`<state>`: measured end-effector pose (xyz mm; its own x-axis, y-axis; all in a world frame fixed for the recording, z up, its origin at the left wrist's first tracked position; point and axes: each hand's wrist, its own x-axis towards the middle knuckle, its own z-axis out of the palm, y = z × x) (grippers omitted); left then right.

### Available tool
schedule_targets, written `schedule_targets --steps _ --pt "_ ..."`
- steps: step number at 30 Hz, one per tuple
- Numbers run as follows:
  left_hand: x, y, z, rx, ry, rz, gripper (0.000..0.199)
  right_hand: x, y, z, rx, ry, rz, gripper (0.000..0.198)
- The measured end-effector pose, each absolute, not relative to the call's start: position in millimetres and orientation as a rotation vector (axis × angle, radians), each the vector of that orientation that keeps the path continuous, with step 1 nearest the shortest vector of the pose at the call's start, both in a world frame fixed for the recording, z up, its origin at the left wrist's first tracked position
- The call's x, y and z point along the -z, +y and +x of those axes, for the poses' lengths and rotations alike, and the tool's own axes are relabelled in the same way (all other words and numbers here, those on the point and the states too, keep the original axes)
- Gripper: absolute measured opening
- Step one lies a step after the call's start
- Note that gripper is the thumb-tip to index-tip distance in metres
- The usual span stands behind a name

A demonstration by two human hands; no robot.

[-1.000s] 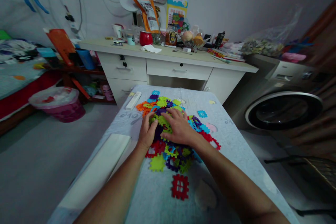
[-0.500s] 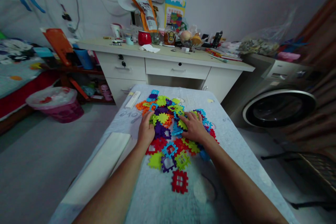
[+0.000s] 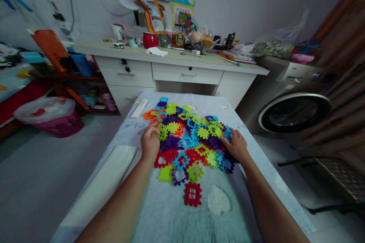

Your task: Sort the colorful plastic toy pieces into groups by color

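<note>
Evidently, the plastic pieces (image 3: 186, 140) spread toward the far edge of the table (image 3: 171, 216), just right of my left hand (image 3: 150, 142), loosely curled; whether it grips one I can't tell. They touch my right hand (image 3: 238, 146), thumb wide, from its left.

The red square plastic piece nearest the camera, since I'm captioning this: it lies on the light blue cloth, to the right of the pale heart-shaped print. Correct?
Not quite: the head view shows the red square plastic piece to the left of the pale heart-shaped print. It does lie on the light blue cloth.
</note>
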<state>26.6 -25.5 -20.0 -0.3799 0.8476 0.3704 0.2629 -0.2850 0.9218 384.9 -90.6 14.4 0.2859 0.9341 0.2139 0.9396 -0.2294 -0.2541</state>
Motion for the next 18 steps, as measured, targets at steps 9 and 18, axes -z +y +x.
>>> schedule_targets --steps 9,18 --pt "18 -27 29 -1.650 1.491 1.400 0.016 -7 -80 355 -0.124 -1.845 -1.913 0.067" --pt "17 -26 31 -1.646 1.457 1.318 0.015 -31 -96 339 -0.150 -1.970 -1.711 0.076"
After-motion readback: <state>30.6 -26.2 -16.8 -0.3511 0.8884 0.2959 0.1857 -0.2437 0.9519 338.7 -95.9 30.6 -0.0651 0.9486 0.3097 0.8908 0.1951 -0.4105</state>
